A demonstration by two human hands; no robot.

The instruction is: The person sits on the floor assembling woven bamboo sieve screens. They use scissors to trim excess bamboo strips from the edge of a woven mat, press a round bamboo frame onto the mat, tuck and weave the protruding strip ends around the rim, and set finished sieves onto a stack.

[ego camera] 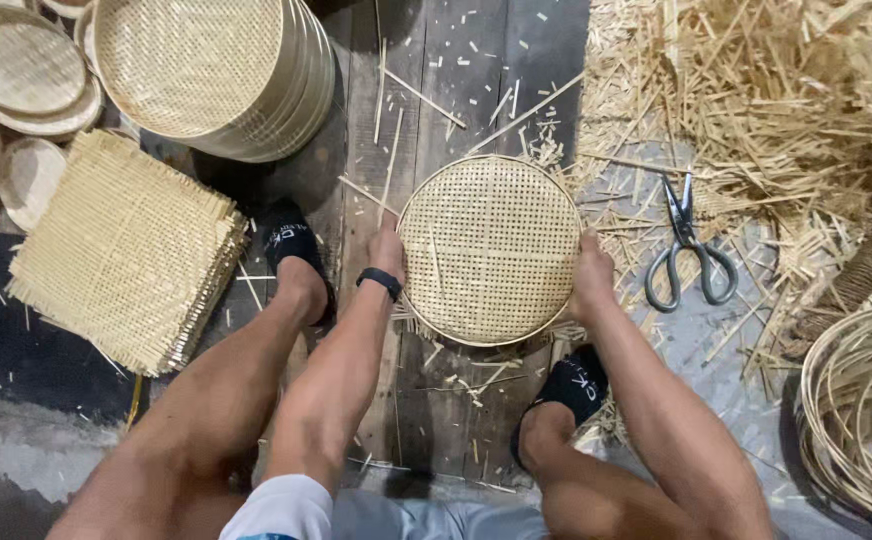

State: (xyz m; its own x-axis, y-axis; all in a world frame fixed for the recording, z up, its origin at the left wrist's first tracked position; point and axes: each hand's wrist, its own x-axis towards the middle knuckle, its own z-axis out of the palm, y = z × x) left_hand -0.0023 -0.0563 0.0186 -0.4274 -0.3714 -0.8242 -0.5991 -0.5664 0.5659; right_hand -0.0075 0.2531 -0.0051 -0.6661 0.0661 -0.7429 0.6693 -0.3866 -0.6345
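- The left hand [388,248] reaches down and presses on the left rim of one round woven tray [489,249]; a black band sits on its wrist.
- The right hand [590,275] grips the right rim, fingers curled over the edge.
- Both grips hold the tray, which sits on the plank floor [436,120] between two black-socked feet.
- One pair of scissors [687,248] lies to the right among bamboo offcuts [756,90].
- One stack of square mats [126,250] lies at left, one stack of finished trays [206,70] above it.

round woven tray [489,250] in hand: 1 | scissors [687,245] at 3 o'clock: 1 | stack of square woven mats [126,248] at 9 o'clock: 1 | stack of trays [211,72] at 11 o'clock: 1
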